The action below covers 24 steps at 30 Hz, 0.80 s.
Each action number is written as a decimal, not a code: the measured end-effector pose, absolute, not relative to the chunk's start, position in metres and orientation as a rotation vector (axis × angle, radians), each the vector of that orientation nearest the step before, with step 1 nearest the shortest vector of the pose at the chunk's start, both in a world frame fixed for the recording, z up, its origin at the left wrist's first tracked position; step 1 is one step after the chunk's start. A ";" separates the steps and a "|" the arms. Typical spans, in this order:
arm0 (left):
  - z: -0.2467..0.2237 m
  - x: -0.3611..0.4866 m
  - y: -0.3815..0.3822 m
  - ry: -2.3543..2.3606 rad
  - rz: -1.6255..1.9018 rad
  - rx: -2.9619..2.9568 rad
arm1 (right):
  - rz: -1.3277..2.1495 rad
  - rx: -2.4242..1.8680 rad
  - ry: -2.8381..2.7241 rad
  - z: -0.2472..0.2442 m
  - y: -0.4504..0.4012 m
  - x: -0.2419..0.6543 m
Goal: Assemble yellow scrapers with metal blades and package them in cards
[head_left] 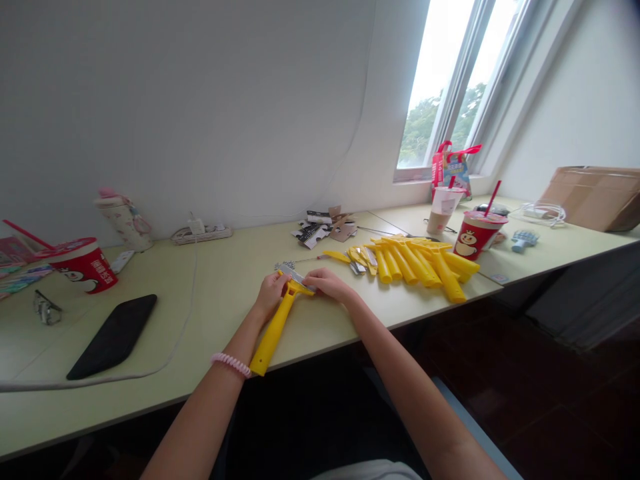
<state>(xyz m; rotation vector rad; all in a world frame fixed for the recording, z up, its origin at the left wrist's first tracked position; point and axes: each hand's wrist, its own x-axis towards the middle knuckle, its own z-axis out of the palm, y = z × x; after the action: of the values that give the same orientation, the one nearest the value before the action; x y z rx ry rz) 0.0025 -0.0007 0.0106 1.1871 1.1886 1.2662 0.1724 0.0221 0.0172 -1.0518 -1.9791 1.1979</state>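
Observation:
A yellow-handled scraper (274, 328) lies at the table's front edge, its handle pointing toward me and its wide head turned away. My left hand (271, 294) is closed on the left end of the head, thumb on top. The right end of the head is pinched by my right hand (327, 285), whose fingertips press at the metal plate (298, 277). Just behind the head sits a small heap of screws (285, 266). To the right are yellow scraper pieces with metal plates (361, 259) and a pile of yellow scraper handles (417, 261).
A black phone-like slab (115, 337), a white cable (187, 313) and a red cup (83, 267) are on the left. Cardboard scraps (325, 227) lie by the wall. Another red cup (477, 237), a drink cup (443, 210) and a cardboard box (595, 197) stand right.

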 end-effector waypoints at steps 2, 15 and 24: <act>0.012 0.004 -0.001 1.182 1.286 1.162 | 1.206 -1.043 -1.978 0.018 0.022 0.172; 0.008 0.003 -0.001 1.237 1.300 1.095 | 0.681 -1.134 -1.990 0.011 0.035 0.170; 0.005 0.002 0.001 1.208 1.261 1.103 | -0.338 -1.817 -2.144 0.022 0.081 0.197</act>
<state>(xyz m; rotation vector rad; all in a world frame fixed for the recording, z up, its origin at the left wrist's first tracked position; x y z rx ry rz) 0.0022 0.0011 0.0049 1.1028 1.2082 1.2609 0.1973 0.0806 0.0220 -1.8167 -2.1441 -0.3382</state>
